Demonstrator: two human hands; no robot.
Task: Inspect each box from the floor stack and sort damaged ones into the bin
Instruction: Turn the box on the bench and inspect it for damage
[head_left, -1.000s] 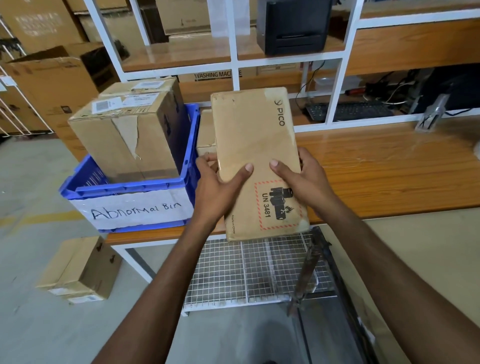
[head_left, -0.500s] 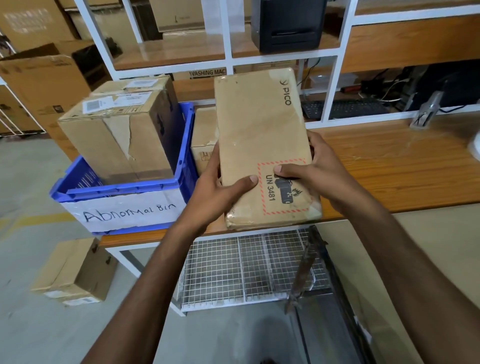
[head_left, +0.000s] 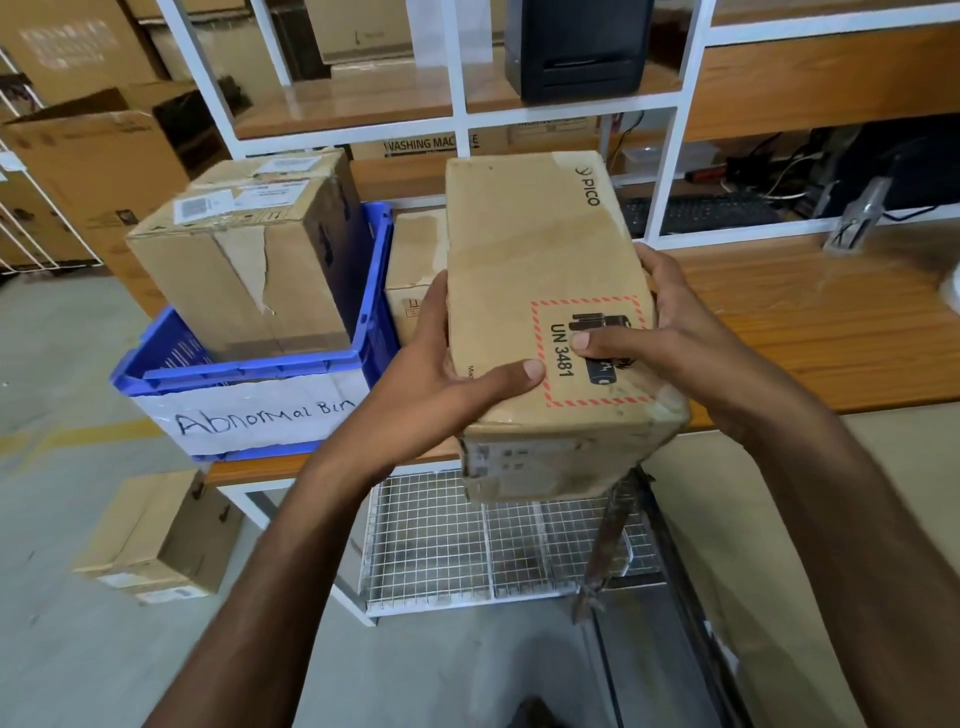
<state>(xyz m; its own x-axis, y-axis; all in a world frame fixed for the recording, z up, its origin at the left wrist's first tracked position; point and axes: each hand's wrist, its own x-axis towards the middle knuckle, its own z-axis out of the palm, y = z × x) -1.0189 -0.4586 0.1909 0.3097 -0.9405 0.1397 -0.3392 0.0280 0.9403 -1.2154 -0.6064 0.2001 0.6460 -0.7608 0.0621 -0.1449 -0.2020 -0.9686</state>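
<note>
The left grip (head_left: 431, 374) and right grip (head_left: 670, 332) are both holding the PICO box (head_left: 535, 249) in the air, one on each long side. The left grip's thumb is lying across the top face and its fingers are curling round the left edge. The right grip's thumb is pressing on the red-hatched UN 3481 label (head_left: 592, 353) while its fingers are wrapping the right side. The box is tilting with its near end low, and that end is showing crumpled, scuffed cardboard.

Just left of the left grip, a small carton (head_left: 415, 260) is standing on the wooden surface (head_left: 805, 332), and beyond it the blue bin (head_left: 371, 270), marked "Abnormal Bin", is holding a torn box (head_left: 249, 270). Below and well left of the grips, two stacked boxes (head_left: 156, 535) are sitting on the floor. Under both grips a wire rack (head_left: 467, 551) is showing. Past the right grip a keyboard (head_left: 701, 213) is lying on a shelf.
</note>
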